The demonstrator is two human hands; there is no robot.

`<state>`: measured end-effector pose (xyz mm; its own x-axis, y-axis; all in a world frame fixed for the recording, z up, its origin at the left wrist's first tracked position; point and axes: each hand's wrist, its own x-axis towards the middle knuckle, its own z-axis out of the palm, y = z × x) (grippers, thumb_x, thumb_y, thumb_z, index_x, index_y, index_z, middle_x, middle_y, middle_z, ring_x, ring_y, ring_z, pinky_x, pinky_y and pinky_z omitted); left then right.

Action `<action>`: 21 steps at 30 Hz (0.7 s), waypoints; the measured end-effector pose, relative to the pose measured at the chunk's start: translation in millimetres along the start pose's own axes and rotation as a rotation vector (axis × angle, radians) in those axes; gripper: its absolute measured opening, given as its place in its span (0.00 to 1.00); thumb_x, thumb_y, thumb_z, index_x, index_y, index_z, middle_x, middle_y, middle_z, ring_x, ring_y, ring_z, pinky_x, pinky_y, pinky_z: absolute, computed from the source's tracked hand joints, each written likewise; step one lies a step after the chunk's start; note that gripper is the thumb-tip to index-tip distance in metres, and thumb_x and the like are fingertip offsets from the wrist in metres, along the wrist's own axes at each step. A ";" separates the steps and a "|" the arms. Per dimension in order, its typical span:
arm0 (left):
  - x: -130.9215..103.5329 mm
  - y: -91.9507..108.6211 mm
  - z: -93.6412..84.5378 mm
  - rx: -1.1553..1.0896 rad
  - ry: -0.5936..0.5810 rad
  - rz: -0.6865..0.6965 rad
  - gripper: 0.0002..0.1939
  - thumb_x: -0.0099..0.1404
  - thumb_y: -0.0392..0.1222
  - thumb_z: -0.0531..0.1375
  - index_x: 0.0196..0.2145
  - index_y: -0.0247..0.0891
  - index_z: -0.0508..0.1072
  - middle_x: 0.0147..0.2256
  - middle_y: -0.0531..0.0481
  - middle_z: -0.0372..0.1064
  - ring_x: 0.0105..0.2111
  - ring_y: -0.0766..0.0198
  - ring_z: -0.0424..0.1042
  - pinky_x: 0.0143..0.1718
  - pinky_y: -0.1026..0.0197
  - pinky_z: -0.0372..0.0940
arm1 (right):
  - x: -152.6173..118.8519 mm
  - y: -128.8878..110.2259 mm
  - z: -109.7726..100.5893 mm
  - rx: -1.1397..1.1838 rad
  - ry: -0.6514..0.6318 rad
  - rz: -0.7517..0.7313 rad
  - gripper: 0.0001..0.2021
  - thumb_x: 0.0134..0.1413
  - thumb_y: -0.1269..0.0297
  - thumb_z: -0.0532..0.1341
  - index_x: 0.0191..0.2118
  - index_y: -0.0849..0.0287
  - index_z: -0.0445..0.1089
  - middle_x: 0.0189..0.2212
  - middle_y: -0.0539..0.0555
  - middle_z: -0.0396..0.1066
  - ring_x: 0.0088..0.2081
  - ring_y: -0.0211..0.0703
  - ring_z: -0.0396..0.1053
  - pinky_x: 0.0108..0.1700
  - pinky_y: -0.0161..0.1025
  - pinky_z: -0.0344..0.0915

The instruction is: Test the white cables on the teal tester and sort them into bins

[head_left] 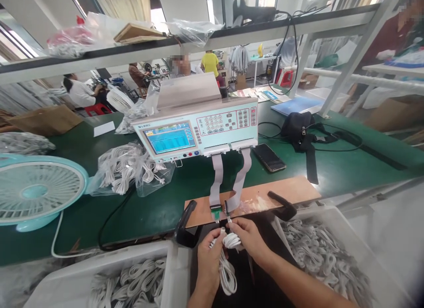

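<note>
A coiled white cable hangs from my left hand, whose fingers are closed around one of its plug ends. My right hand pinches a white plug at the small connector by the wooden board's front edge; whether it is fully seated I cannot tell. A bundled white loop lies between my hands. Just ahead is a green circuit board on the wooden board. Two grey ribbon cables run from there up to a tester with a lit blue screen.
White bins of coiled cables stand at the lower left and right. A turquoise fan and bagged cables are left. A phone and black bag lie right. Black clamps hold the board. People sit behind.
</note>
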<state>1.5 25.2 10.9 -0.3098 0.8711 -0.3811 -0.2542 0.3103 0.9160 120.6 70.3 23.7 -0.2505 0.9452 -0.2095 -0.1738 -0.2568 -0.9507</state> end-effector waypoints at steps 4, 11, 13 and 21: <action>1.5 3.6 -2.6 0.046 -0.055 -0.010 0.19 0.51 0.51 0.65 0.35 0.32 0.74 0.21 0.53 0.66 0.16 0.72 0.59 0.16 0.69 0.56 | -1.3 0.2 0.7 0.026 0.005 -0.014 0.16 0.46 0.53 0.62 0.24 0.64 0.68 0.19 0.49 0.63 0.22 0.35 0.57 0.24 0.32 0.54; 5.1 13.3 -7.6 0.195 -0.154 0.029 0.18 0.55 0.52 0.61 0.34 0.32 0.74 0.18 0.56 0.61 0.16 0.72 0.58 0.16 0.70 0.55 | -2.6 -2.2 2.8 0.013 0.017 -0.021 0.16 0.46 0.53 0.63 0.24 0.63 0.70 0.19 0.48 0.63 0.22 0.36 0.58 0.23 0.32 0.55; 5.6 18.9 -9.1 0.286 -0.243 0.027 0.18 0.57 0.53 0.59 0.33 0.33 0.73 0.16 0.57 0.59 0.16 0.72 0.57 0.15 0.70 0.55 | -2.8 -5.8 4.7 0.043 0.024 0.011 0.17 0.44 0.52 0.64 0.22 0.63 0.68 0.17 0.48 0.63 0.21 0.36 0.58 0.23 0.32 0.55; 10.5 26.2 -11.2 0.362 -0.255 0.237 0.16 0.62 0.47 0.53 0.22 0.36 0.67 0.24 0.54 0.60 0.23 0.69 0.61 0.20 0.70 0.56 | -2.4 -11.0 10.7 0.245 0.039 0.145 0.18 0.37 0.51 0.68 0.23 0.63 0.69 0.17 0.49 0.66 0.20 0.36 0.59 0.23 0.33 0.55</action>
<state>-18.6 38.2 29.5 -0.0751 0.9849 -0.1561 0.1445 0.1657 0.9755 112.8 68.7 37.1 -0.2535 0.9008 -0.3525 -0.3649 -0.4265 -0.8276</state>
